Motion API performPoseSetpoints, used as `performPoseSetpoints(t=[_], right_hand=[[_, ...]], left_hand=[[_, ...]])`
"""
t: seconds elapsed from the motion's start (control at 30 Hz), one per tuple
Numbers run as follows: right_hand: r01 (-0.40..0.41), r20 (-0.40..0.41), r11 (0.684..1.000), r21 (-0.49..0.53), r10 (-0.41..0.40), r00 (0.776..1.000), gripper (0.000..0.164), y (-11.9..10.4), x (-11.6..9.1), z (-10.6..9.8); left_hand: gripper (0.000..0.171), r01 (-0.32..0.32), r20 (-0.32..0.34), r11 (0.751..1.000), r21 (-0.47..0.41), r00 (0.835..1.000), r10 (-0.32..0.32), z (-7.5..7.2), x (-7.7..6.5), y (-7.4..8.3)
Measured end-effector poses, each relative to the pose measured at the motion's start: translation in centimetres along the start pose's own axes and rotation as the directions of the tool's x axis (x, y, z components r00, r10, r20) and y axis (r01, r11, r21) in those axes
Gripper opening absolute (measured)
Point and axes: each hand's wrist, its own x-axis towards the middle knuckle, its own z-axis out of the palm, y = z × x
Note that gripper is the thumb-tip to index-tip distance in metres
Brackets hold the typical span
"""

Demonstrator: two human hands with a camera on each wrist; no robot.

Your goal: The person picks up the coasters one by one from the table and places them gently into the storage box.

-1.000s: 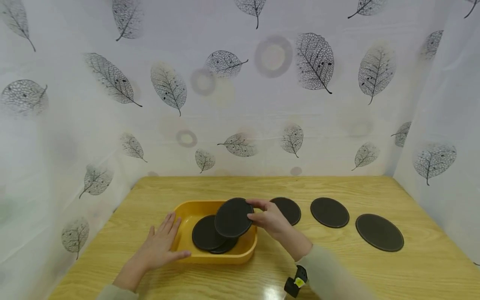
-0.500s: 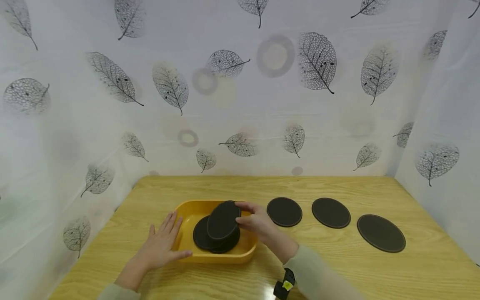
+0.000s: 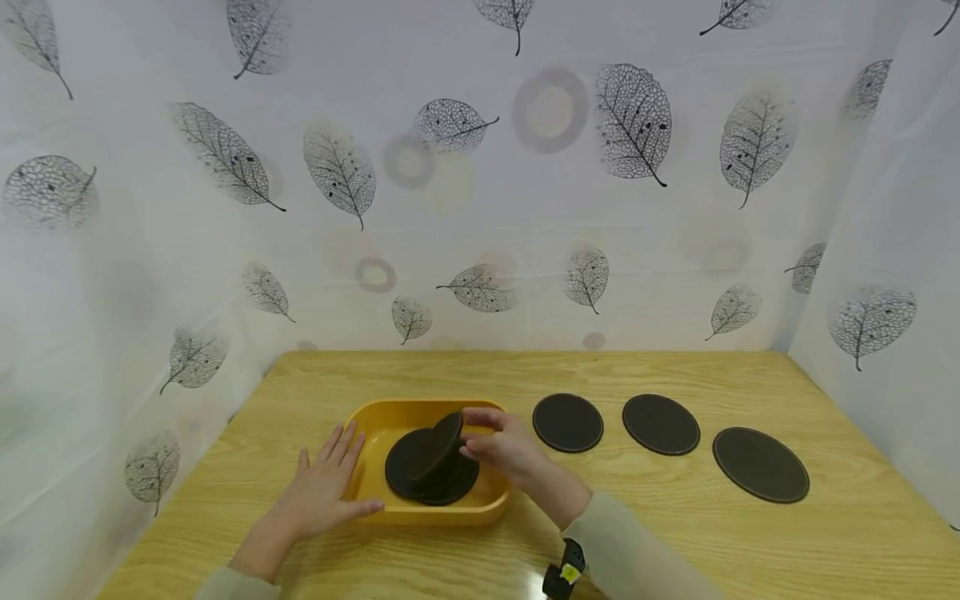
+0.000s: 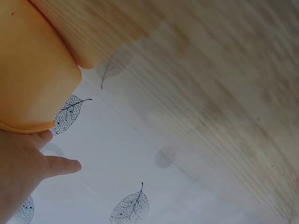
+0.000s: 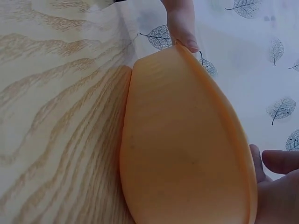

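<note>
A yellow-orange tray (image 3: 420,517) stands on the table with round black coasters in it. One coaster (image 3: 438,454) is tipped steeply up, and my right hand (image 3: 498,446) holds it by its right edge between thumb and fingers. Below it, other coasters (image 3: 401,462) lie flat and overlapping on the tray floor. My left hand (image 3: 315,492) rests on the tray's left rim, fingers spread and straight. In the right wrist view the tray's outer wall (image 5: 182,130) hides the coasters; the right hand (image 5: 280,196) shows at the lower right.
On the wooden table (image 3: 637,525), three black coasters lie in a row right of the tray: a near one (image 3: 567,423), a middle one (image 3: 661,425) and a far right one (image 3: 761,465). A leaf-print curtain (image 3: 480,208) closes off the back and sides.
My right hand has moved left over the tray with its coaster, which has gone from facing up to steeply tilted. My left hand has stayed on the rim.
</note>
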Motion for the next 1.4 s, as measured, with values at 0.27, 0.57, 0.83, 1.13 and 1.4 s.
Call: performPoseSetpoints(t=[0.27,0.57,0.83,1.13,1.4], right_hand=[[0.008,-0.023,1.0,-0.017,-0.008,1.0,0.046,-0.4,-0.3,-0.2],[0.073,0.007,0.979,-0.19,-0.073,0.997,0.043,-1.3,-1.3,-1.9],[0.065,-0.046,0.96,-0.272,-0.08,0.996,0.043,-1.7,-1.9,-4.2],[0.058,-0.077,0.933,-0.356,-0.091,0.993,0.043,-2.0,-3.3,-7.4],[0.014,-0.147,0.915,-0.402,-0.08,0.986,0.047,-2.5,-4.7,-10.5]], left_hand=[[0.095,0.001,0.002,1.0,-0.003,1.0,-0.001,0.1,-0.1,0.0],[0.095,0.003,-0.004,1.0,-0.005,1.0,-0.003,0.1,-0.1,0.0],[0.095,0.001,0.001,0.999,-0.033,1.0,-0.001,-0.2,-0.1,0.2],[0.094,-0.012,-0.008,0.999,-0.032,1.0,0.011,-0.2,-0.1,0.2],[0.095,-0.001,0.006,0.999,-0.038,1.0,0.002,-0.4,-0.1,0.3]])
